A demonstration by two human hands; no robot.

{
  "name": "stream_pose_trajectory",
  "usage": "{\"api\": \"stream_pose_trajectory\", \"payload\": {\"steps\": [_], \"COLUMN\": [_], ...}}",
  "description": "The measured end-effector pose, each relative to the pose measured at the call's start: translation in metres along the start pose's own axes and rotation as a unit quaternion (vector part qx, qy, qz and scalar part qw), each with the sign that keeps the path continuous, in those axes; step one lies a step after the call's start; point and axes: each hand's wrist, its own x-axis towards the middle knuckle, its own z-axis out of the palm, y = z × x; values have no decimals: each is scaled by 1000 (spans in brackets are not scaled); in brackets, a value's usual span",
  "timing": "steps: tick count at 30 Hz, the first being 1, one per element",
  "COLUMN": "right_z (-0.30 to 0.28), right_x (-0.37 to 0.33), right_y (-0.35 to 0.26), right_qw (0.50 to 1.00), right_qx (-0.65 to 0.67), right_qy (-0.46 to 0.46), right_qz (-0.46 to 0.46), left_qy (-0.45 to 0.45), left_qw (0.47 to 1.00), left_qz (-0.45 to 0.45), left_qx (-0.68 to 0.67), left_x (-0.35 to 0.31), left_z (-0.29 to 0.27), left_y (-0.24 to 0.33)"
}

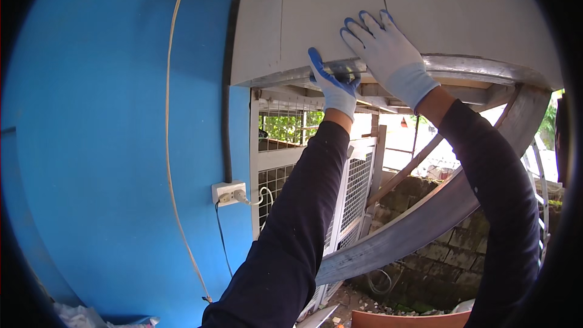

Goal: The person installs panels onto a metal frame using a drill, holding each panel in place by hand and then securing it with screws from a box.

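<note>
Both my hands wear white gloves with blue fingertips and palms. My left hand (338, 90) grips a shiny metal edge strip (486, 68) from below, its thumb up against the strip's face and its fingers partly hidden beneath. Higher up and to the right, my right hand (388, 51) lies flat with spread fingers on a pale overhead panel (316, 6), the heel of the palm over the strip. That strip runs along the panel's lower edge. A dark seam descends the panel to the right fingertips.
At left rises a blue wall (109, 115) with a hanging cord (169, 103) and a white power socket (229, 193) with plugs. Beyond stands a white mesh gate (355, 191). A curved grey beam (401, 237) crosses behind my arms, before a block wall (443, 261). A ladder (542, 200) leans at right.
</note>
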Motion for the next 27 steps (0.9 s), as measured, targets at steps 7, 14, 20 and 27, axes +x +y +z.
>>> {"api": "stream_pose_trajectory", "payload": {"steps": [7, 14, 20, 27], "right_z": [3, 2, -2, -2], "right_x": [1, 1, 1, -1], "right_y": [-1, 2, 0, 4], "right_qw": [1000, 999, 1000, 1000], "right_qx": [3, 30, 19, 15], "right_qy": [4, 13, -13, -17], "right_qz": [4, -2, -6, -7], "left_qy": [-3, -18, -39, -16], "left_qw": [1000, 1000, 999, 1000], "left_qz": [4, 1, 4, 3], "left_qx": [8, -1, 9, 6], "left_x": [0, 2, -5, -5], "left_z": [0, 0, -1, 2], "left_y": [0, 2, 2, -1]}}
